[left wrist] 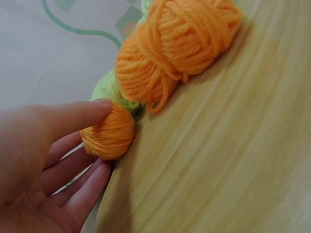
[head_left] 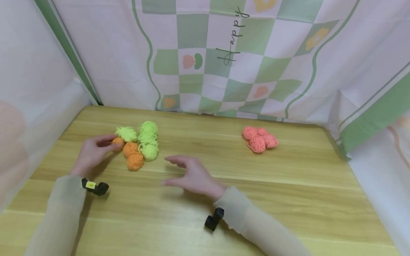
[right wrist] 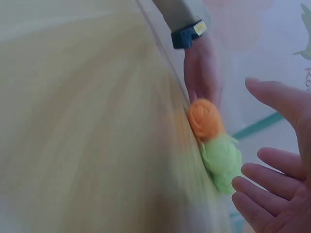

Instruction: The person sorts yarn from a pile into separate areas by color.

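Left hand [head_left: 93, 153], its grip pinching the small orange ball [left wrist: 111, 135]; right hand [head_left: 196, 178] released — a slack pinch could let the ball roll away.

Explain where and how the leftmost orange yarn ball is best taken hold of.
Pinch the leftmost orange yarn ball across its round middle, thumb opposite fingers, probably coming from the left, as the left hand does. Its left side faces away from the others; a yellow-green ball sits behind, two orange balls rightward.
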A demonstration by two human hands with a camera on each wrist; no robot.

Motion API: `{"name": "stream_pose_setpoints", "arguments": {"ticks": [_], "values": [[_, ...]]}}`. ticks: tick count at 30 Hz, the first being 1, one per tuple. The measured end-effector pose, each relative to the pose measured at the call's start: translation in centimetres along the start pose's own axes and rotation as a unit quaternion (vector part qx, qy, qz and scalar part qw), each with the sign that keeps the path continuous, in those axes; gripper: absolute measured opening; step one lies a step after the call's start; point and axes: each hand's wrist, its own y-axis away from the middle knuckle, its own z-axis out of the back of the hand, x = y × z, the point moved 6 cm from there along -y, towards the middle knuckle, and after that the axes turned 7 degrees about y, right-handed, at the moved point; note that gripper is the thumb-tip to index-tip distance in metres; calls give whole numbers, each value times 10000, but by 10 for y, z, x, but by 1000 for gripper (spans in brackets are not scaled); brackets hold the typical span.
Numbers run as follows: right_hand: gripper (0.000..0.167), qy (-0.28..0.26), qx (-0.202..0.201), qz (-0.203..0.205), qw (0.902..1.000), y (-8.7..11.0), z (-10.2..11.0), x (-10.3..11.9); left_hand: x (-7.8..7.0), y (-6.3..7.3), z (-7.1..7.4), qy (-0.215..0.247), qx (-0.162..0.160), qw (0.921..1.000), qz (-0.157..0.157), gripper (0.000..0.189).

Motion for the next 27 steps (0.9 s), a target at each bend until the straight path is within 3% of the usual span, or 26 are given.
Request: {"name": "stream_pose_setpoints", "arguments": {"ticks": [10,23,27], "values": [[75,-319,156,6,9994,-27,-32,17,3,-2,1,10,28,9999,153,70],[72,-448,-326,-12,9985,-53,-49,28,3,-1,0,58,36,9996,282,72],[72,-181,-354,-12,9992,-61,-53,32,3,0,1,33,35,9996,288,74]]}}
